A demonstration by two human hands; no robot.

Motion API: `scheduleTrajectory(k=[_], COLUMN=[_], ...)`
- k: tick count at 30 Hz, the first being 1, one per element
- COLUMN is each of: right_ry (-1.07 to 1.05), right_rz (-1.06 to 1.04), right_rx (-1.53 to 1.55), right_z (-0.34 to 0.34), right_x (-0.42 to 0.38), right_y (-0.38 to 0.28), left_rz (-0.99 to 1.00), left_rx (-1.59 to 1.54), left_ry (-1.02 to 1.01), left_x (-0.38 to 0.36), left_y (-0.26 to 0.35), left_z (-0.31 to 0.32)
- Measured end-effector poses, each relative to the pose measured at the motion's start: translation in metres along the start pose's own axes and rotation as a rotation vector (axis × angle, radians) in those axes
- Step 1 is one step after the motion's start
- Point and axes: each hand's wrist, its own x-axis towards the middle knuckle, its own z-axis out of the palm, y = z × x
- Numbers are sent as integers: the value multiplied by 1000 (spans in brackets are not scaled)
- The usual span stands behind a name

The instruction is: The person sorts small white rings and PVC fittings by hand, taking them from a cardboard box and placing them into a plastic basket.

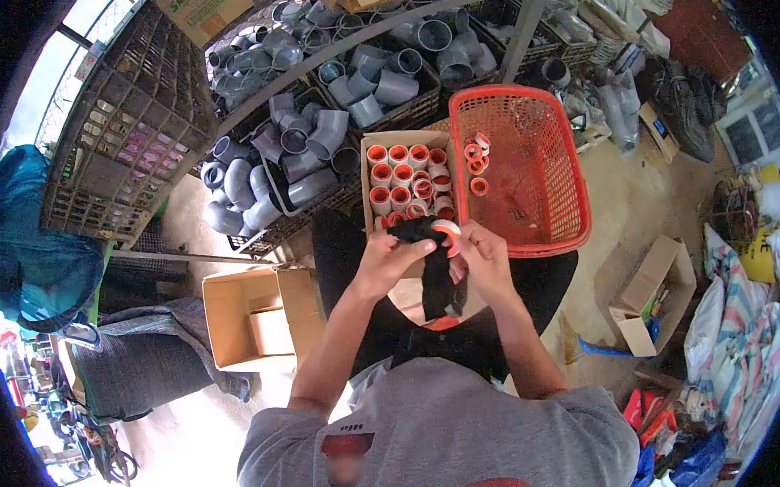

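Note:
My left hand (392, 259) is closed on a black cloth (437, 285), which hangs down between my hands. Fingers of my right hand (484, 255) pinch a white ring with an orange inside (448, 230), and the cloth touches it. Just beyond my hands stands a cardboard box (371, 179) packed with upright white pipe fittings with orange insides (399, 173). To its right, a red plastic basket (580, 209) holds several orange and white rings (475, 160) near its left side.
Black crates of grey pipe elbows and fittings (329, 133) fill the far side. An open cardboard box (228, 324) sits to the left, another (637, 324) to the right. A metal bar (346, 45) crosses above the crates. Striped sacks (733, 324) lie at far right.

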Motion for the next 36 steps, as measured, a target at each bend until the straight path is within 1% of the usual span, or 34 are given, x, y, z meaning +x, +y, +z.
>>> scheduleTrajectory(k=[1, 3, 4, 5, 7, 8, 10, 11, 13, 14, 16, 17, 19, 20, 22, 23, 25, 26, 28, 29, 31, 32, 33, 34, 35, 36], right_ry=[-4, 10, 23, 22, 50, 55, 89, 90, 59, 60, -65, -65, 40, 41, 123, 123, 115, 120, 210, 210, 170, 173, 133, 92, 92, 12], right_rz=[-4, -168, -67, -66, -359, -356, -385, -388, -343, -343, -297, -297, -245, -247, -237, -239, -148, -145, -268, -273, -227, -223, -115, -7, -3, 12], right_rx=[0, -329, -297, -293, -787, -788, -874, -875, -717, -716, -855, -853, -933, -934, -770, -770, -870, -867, -573, -569, -553, -553, -268, 17, 18, -38], right_z=[1, 6, 11, 10, 8, 8, 12, 9, 6, 4, 13, 10, 6, 4, 11, 13, 17, 17, 17, 14, 0, -6, -9, -13, -21, -29], right_x=[2, 1, -1, 1, 4, 3, 2, 3, 5, 4, -3, -3, -4, -4, -8, -10, -14, -13, -7, -5, -7, -9, -9, -11, -12, -12], right_y=[-1, -3, -8, -6, -2, -2, -8, -5, -1, -1, -20, -15, -7, -6, -20, -25, -32, -27, -8, 0, 16, 26, 32, 36, 37, 33], left_rz=[5, 38, 130, 128, 325, 323, 400, 404, 312, 311, 680, 680, 576, 578, 318, 320, 76, 72, 85, 88, 39, 128, 124, 270, 416, 454], left_rx=[2, 531, 663, 667, 969, 967, 1148, 1149, 938, 938, 1588, 1589, 1558, 1557, 862, 862, 601, 602, 344, 349, 457, 509, 508, 683, 857, 793], left_ry=[0, 32, 79, 79, 91, 86, 114, 115, 124, 123, -163, -163, -244, -244, -109, -109, -119, -124, -98, -99, -142, -113, -116, -139, -162, -179], left_x=[-1, -6, -4, -5, -4, -6, -10, -10, -10, -10, -13, -15, -17, -15, -9, -11, -15, -14, -8, -8, -12, -16, -18, -20, -22, -22], left_y=[0, -2, -3, -6, -9, -11, -2, 5, 19, 13, 5, 0, 12, 17, 26, 34, 47, 34, -8, -14, -20, -24, -19, -14, -8, -4], left_z=[-4, -16, -17, -20, -23, -22, -13, -10, -3, -8, -20, -22, -9, -6, 1, 4, 8, 7, -1, -7, -12, -6, -4, -3, -1, 5])
